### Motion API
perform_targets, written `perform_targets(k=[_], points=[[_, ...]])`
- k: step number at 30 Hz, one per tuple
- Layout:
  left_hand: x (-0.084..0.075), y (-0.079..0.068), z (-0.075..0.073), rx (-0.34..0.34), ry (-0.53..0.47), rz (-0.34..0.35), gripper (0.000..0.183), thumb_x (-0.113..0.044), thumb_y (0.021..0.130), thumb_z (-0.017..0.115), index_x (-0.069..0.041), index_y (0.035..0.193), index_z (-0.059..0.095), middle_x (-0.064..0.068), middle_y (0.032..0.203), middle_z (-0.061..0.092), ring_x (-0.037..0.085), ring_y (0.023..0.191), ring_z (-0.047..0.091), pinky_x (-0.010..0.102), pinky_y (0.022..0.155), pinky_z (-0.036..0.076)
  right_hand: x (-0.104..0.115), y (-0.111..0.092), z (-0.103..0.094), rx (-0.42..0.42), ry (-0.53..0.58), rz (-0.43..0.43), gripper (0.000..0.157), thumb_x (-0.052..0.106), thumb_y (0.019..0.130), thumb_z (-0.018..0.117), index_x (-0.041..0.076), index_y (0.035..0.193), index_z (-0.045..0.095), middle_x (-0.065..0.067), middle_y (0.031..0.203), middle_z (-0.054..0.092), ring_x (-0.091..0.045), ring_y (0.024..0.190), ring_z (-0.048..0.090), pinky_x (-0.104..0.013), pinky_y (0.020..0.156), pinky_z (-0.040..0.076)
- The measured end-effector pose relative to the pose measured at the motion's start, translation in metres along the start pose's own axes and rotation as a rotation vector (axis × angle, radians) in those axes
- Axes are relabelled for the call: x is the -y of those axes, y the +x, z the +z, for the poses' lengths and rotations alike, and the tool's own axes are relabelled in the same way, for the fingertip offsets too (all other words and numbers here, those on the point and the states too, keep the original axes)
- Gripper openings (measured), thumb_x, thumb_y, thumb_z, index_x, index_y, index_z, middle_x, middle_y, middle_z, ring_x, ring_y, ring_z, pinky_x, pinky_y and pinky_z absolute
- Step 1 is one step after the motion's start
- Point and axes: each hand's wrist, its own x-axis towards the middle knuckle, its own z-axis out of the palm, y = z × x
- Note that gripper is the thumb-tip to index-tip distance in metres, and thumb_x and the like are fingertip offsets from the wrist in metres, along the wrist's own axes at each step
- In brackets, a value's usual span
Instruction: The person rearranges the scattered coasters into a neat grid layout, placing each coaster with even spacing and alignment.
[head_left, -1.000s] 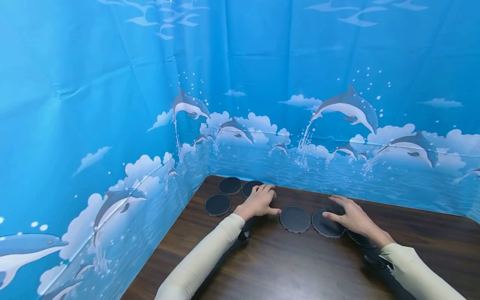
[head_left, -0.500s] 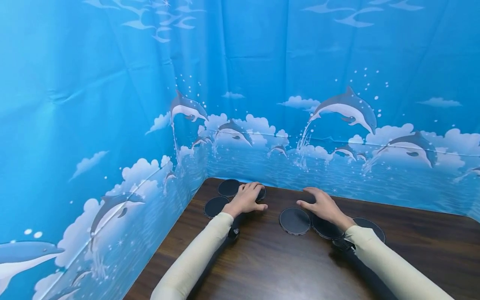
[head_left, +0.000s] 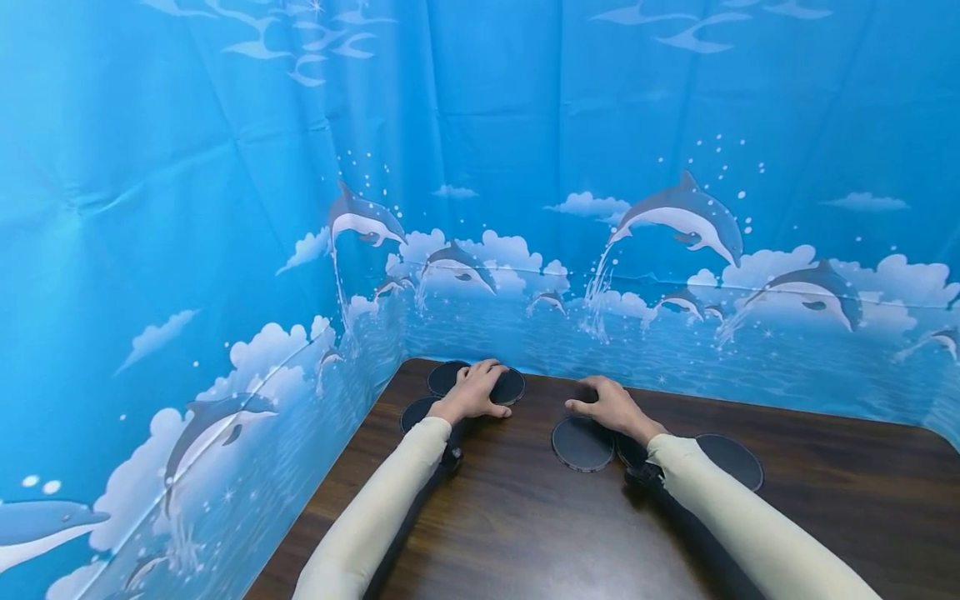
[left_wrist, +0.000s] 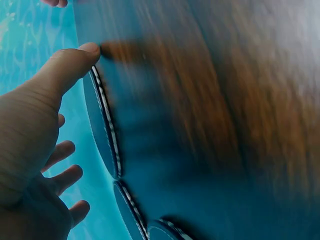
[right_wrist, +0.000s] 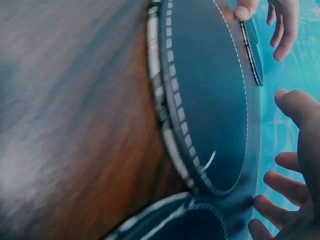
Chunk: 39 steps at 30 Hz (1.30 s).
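Dark round coasters with pale stitched rims lie flat on the brown wooden table (head_left: 525,517) in two groups. My left hand (head_left: 474,390) hovers over the back left group, fingers loosely spread, near one coaster (head_left: 511,387); two more, a back coaster (head_left: 446,377) and a front coaster (head_left: 417,412), are partly hidden by it. In the left wrist view its thumb comes close to a coaster's edge (left_wrist: 102,125); contact is unclear. My right hand (head_left: 617,408), fingers apart and holding nothing, is just behind a coaster (head_left: 582,443). Its wrist partly hides a second coaster (head_left: 630,451); a third coaster (head_left: 731,461) lies farther right.
A blue curtain (head_left: 495,125) printed with dolphins and clouds hangs along the table's back and left edges. Brown tabletop (head_left: 555,400) shows between the two hands.
My right hand has moved left, from above the middle coaster of the right group to behind the leftmost one. The left hand has shifted left over its group. The coasters look unmoved.
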Motion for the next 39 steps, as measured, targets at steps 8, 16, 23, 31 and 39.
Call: perform_targets(k=[8, 16, 23, 31, 39], points=[[0.013, 0.004, 0.002, 0.023, 0.010, -0.077, 0.089, -0.060, 0.086, 0.075, -0.013, 0.155, 0.043, 0.015, 0.159, 0.032, 0.037, 0.144, 0.030, 0.061, 0.111, 0.024, 0.017, 0.017, 0.015, 0.015, 0.025, -0.037, 0.069, 0.041, 0.096, 0.073, -0.004, 0.144, 0.053, -0.026, 0.145, 0.050, -0.045, 0.135, 0.044, -0.063, 0.102, 0.040], [0.028, 0.006, 0.004, 0.093, 0.015, -0.134, 0.094, -0.066, 0.084, 0.073, -0.010, 0.154, 0.045, 0.016, 0.162, 0.026, 0.038, 0.146, 0.027, 0.061, 0.112, 0.024, 0.043, 0.041, 0.045, 0.026, 0.006, -0.038, 0.061, 0.036, 0.093, 0.077, 0.002, 0.141, 0.060, -0.019, 0.140, 0.055, -0.039, 0.131, 0.049, -0.060, 0.103, 0.041], [0.035, 0.009, -0.003, 0.158, 0.028, -0.148, 0.093, -0.067, 0.085, 0.072, -0.009, 0.153, 0.047, 0.014, 0.164, 0.021, 0.036, 0.148, 0.021, 0.059, 0.115, 0.019, 0.050, 0.058, 0.052, 0.037, -0.097, -0.043, 0.064, 0.042, 0.090, 0.079, 0.005, 0.139, 0.062, -0.018, 0.139, 0.056, -0.040, 0.130, 0.049, -0.062, 0.101, 0.040], [0.043, 0.007, -0.008, 0.165, -0.016, -0.124, 0.089, -0.063, 0.084, 0.075, -0.008, 0.150, 0.051, 0.016, 0.164, 0.022, 0.039, 0.148, 0.021, 0.061, 0.114, 0.020, 0.051, 0.065, 0.054, 0.036, -0.207, 0.000, 0.066, 0.051, 0.087, 0.079, 0.010, 0.137, 0.066, -0.018, 0.140, 0.054, -0.043, 0.128, 0.047, -0.067, 0.101, 0.035], [0.049, 0.010, -0.002, 0.158, -0.027, -0.096, 0.086, -0.062, 0.085, 0.074, -0.010, 0.150, 0.051, 0.015, 0.164, 0.022, 0.038, 0.149, 0.018, 0.059, 0.116, 0.017, 0.053, 0.073, 0.065, 0.037, -0.266, 0.062, 0.076, 0.063, 0.082, 0.077, 0.013, 0.138, 0.066, -0.018, 0.131, 0.051, -0.039, 0.114, 0.044, -0.062, 0.095, 0.032]])
